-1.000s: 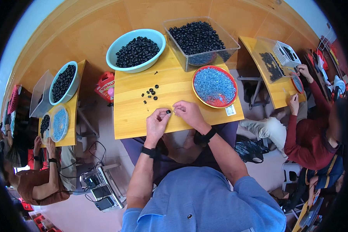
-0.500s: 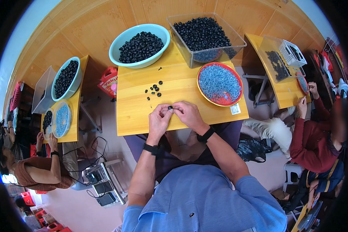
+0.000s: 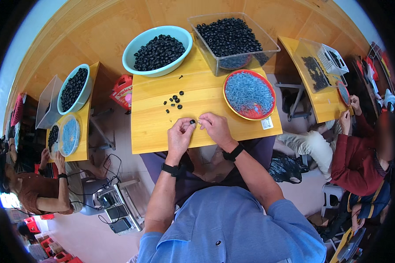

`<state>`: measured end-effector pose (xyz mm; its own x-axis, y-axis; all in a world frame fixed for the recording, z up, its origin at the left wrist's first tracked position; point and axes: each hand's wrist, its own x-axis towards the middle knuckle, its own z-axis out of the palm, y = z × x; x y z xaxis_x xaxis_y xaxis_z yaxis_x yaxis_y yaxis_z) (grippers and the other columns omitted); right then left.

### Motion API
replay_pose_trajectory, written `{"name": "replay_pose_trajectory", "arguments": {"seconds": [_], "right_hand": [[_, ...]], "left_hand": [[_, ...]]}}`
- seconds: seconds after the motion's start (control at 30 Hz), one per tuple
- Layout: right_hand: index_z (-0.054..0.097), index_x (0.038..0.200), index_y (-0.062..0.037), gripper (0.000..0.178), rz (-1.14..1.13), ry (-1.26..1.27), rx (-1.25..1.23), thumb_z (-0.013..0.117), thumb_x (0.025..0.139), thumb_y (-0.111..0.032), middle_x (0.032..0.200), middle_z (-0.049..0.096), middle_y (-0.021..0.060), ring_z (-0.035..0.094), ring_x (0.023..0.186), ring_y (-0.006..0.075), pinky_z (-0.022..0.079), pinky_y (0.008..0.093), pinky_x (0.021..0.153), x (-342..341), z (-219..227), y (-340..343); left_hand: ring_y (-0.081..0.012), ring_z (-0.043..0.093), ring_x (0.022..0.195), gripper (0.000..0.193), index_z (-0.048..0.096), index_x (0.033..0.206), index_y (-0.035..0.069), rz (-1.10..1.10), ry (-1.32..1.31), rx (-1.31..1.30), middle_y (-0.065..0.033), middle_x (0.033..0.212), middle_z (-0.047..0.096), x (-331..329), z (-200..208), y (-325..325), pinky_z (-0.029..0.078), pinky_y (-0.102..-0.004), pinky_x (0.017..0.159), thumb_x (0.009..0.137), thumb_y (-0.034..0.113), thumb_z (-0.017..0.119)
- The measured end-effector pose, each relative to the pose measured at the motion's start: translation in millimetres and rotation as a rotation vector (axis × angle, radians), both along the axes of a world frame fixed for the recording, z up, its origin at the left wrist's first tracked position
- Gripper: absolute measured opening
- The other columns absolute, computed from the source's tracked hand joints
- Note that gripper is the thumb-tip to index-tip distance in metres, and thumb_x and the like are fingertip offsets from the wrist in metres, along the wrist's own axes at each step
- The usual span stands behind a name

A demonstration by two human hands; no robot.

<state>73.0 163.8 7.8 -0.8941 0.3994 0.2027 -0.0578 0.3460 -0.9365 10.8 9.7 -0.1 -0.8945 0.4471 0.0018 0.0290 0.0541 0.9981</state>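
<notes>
Near the front of the yellow table, my left hand (image 3: 181,134) pinches a small black round plastic piece (image 3: 192,122) between thumb and fingertips. Just to its right, my right hand (image 3: 215,127) has thumb and fingertips pressed together, slightly apart from the piece; what they grip is too small to make out. Beyond my left hand lie several loose black pieces (image 3: 177,100) and, farther off, one small dark screw-like part (image 3: 181,76). A red dish with a yellow rim (image 3: 227,97) stands right of my hands, full of small bluish-grey metal parts (image 3: 249,92) that look like screws.
At the table's far side are a light-blue basin (image 3: 128,61) and a clear plastic bin (image 3: 224,65), both holding many black pieces. People sit at side tables left (image 3: 44,188) and right (image 3: 355,162). A black plastic bag (image 3: 287,168) lies on the floor.
My right fingertips have drawn back a little to the right, away from the black piece. My left hand keeps its hold and has hardly moved.
</notes>
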Motion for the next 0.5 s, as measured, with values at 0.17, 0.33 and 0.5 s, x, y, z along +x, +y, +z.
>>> {"name": "replay_pose_trajectory", "arguments": {"seconds": [0.17, 0.33, 0.5], "right_hand": [[0.068, 0.095, 0.0031, 0.012, 0.006, 0.011, -0.003, 0.067, 0.093, -0.009, 0.081, 0.072, 0.0155, 0.074, 0.068, 0.0211, 0.057, 0.0322, 0.062, 0.1, 4.4, -3.0], [0.069, 0.097, 0.0034, 0.013, 0.02, 0.045, 0.047, 0.067, 0.093, -0.008, 0.083, 0.073, 0.0157, 0.074, 0.069, 0.0212, 0.057, 0.0321, 0.063, -1.1, -2.6, -0.4], [0.072, 0.101, 0.004, 0.014, 0.073, 0.107, 0.134, 0.066, 0.093, -0.006, 0.086, 0.074, 0.0155, 0.075, 0.075, 0.0212, 0.058, 0.0324, 0.068, 2.1, -0.6, 0.9]], "left_hand": [[-0.0076, 0.066, 0.084, 0.016, 0.066, 0.11, -0.004, 0.003, 0.012, 0.031, -0.0056, 0.095, 0.073, 1.2, 0.1, -2.0, 0.053, -0.022, 0.078, 0.095, 0.001, 0.069], [-0.0081, 0.067, 0.083, 0.017, 0.067, 0.11, -0.004, 0.007, 0.076, 0.01, -0.0066, 0.094, 0.074, 0.7, -2.2, 0.0, 0.054, -0.0228, 0.076, 0.094, 0.001, 0.07], [-0.0102, 0.07, 0.08, 0.017, 0.069, 0.108, -0.004, 0.0, 0.145, -0.033, -0.0082, 0.091, 0.075, 4.9, 6.7, 3.1, 0.055, -0.0238, 0.074, 0.092, 0.001, 0.072]]}}
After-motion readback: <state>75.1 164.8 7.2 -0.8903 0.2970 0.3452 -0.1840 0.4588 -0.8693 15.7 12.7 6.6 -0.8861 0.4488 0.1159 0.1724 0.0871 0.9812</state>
